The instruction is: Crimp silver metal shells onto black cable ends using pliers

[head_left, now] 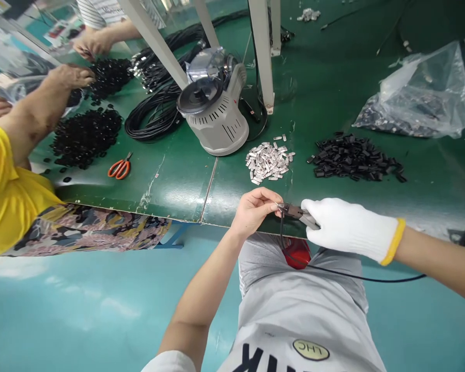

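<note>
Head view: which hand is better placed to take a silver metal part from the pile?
Left, probably: the left hand is nearest the silver parts, though it pinches the black cable; the gloved right hand grips pliers.

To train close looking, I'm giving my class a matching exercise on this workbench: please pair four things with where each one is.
Things:
1. pliers
2. black cable
3. orange-handled scissors
4. silver metal pieces

Places:
A. heaped loosely on the green bench
B. in the white-gloved right hand
C. lying singly near the co-worker in yellow
D. pinched in the bare left hand

Pairs: 1-B, 2-D, 3-C, 4-A
</note>
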Motion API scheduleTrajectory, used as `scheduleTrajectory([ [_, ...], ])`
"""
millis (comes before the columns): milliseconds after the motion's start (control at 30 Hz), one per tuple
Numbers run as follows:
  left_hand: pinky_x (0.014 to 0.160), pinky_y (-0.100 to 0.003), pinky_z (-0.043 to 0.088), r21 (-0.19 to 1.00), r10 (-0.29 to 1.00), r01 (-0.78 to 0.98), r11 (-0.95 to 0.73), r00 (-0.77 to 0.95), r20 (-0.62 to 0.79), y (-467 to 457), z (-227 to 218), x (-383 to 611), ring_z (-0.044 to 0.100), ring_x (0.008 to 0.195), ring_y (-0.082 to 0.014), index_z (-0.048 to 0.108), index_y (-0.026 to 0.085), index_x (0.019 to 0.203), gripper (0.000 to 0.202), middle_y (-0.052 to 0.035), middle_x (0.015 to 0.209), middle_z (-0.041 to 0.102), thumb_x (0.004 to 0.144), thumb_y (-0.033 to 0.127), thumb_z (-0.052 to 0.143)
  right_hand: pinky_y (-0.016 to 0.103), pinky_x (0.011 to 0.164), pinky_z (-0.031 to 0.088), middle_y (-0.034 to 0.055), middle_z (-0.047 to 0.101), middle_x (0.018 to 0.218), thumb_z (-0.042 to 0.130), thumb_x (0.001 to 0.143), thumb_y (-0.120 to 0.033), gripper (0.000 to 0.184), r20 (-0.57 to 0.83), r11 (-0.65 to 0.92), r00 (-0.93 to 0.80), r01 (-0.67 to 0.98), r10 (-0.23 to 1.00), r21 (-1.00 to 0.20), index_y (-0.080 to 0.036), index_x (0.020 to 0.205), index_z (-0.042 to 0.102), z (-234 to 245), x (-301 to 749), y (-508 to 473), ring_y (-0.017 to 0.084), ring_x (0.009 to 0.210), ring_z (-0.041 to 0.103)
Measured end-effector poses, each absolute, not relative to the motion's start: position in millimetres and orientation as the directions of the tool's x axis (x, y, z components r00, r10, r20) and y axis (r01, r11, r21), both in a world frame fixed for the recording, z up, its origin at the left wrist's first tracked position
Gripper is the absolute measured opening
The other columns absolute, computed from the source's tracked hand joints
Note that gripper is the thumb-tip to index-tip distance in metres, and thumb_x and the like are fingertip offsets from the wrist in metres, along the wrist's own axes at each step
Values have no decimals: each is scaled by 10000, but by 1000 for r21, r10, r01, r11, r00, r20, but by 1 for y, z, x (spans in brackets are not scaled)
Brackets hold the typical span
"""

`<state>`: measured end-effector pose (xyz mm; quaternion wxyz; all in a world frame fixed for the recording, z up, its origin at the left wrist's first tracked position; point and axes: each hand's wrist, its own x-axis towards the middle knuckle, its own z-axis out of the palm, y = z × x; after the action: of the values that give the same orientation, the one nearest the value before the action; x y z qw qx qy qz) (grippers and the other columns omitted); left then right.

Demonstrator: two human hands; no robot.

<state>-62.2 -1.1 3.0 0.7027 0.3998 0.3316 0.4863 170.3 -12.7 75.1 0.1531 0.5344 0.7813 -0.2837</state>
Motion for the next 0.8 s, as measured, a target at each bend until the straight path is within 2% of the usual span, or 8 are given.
scheduleTrajectory([
  [200, 665, -273, 609, 910, 951, -384, 156, 307, -34, 7, 1, -66, 708, 648, -122, 721, 153, 854, 368, -24, 844, 757, 754, 379, 993, 304, 643, 239, 94, 640, 920, 463, 905, -402, 251, -481, 247, -297, 955, 825, -166, -215, 1068, 504, 76, 159, -22, 244, 797, 617],
  [367, 692, -277, 614, 919, 948, -371, 136, 318, -12, 12, 0, -67, 720, 680, -129, 741, 156, 873, 334, -24, 855, 761, 769, 359, 984, 329, 675, 235, 120, 660, 1006, 423, 954, -391, 242, -403, 269, -280, 959, 871, -85, -191, 1062, 507, 74, 157, -20, 310, 890, 661],
  [533, 723, -297, 617, 922, 941, -361, 138, 339, -8, 11, 5, -65, 719, 698, -140, 754, 161, 896, 314, -26, 838, 752, 788, 359, 973, 322, 634, 192, 56, 656, 919, 438, 939, -396, 206, -405, 285, -315, 949, 859, -134, -228, 1033, 510, 78, 163, -19, 240, 778, 621],
  [633, 727, -306, 615, 916, 948, -379, 135, 317, -8, 5, 11, -60, 716, 712, -146, 754, 173, 923, 336, -28, 865, 748, 786, 387, 974, 320, 653, 183, 46, 665, 968, 430, 952, -420, 216, -371, 285, -315, 949, 874, -136, -232, 1021, 512, 80, 167, -19, 236, 822, 604],
  [800, 781, -329, 615, 888, 946, -421, 183, 321, -42, -14, 21, -51, 752, 759, -177, 723, 213, 1147, 428, -16, 851, 745, 846, 438, 928, 335, 668, 148, 58, 635, 921, 447, 967, -440, 246, -287, 296, -319, 947, 903, -123, -214, 995, 539, 80, 172, -22, 188, 756, 503],
])
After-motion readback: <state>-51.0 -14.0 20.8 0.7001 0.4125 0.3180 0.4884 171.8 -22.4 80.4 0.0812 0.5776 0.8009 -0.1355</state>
